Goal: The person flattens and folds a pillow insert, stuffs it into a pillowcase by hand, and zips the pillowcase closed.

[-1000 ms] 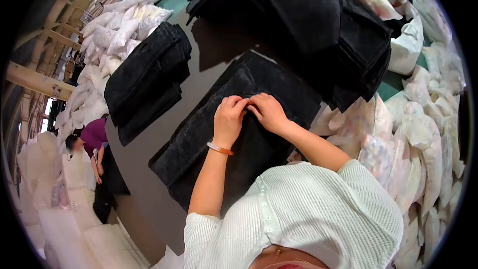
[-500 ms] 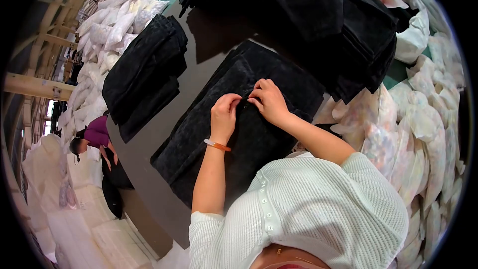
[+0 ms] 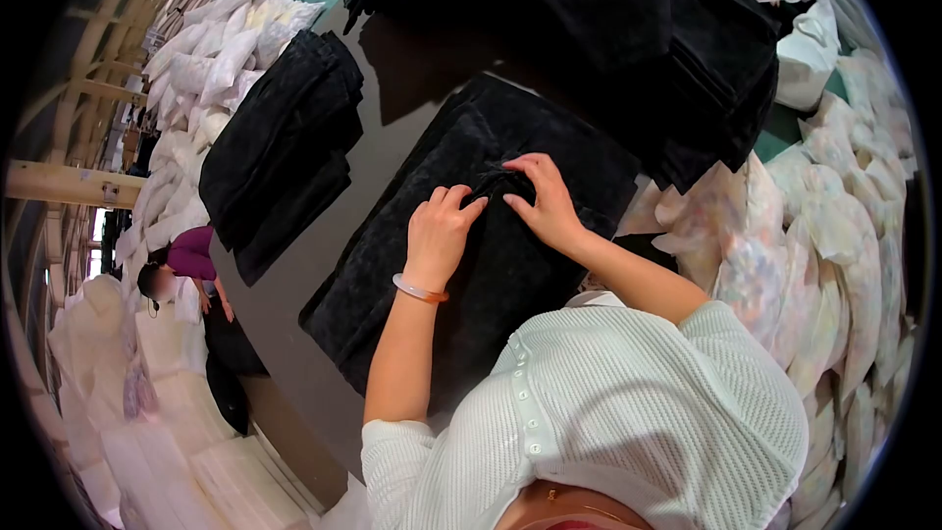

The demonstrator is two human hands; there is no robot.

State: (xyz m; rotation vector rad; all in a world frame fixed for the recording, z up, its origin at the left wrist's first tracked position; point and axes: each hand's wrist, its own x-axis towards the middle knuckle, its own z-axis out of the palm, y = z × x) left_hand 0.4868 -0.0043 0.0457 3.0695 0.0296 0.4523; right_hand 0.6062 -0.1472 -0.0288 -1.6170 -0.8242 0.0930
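Note:
A dark, plush-looking cloth (image 3: 412, 206) lies in layers on the grey table in front of me. My left hand (image 3: 439, 234), with a white and orange bangle at the wrist, pinches a gathered bit of this cloth between thumb and fingers. To its right, my right hand (image 3: 543, 201) grips the same raised fold, thumb below and fingers above. A small gap separates the hands, and the bunched cloth rises between them.
A large pile of black cloth (image 3: 608, 29) is beyond my hands, and a smaller stack (image 3: 285, 147) lies left on the grey table (image 3: 285, 334). Filled white bags (image 3: 824, 236) are heaped on both sides. A person in purple (image 3: 191, 255) bends at the left.
My hands, together at first, have moved slightly apart, and a fold of cloth now stands bunched between them. The person in purple has shifted their arms.

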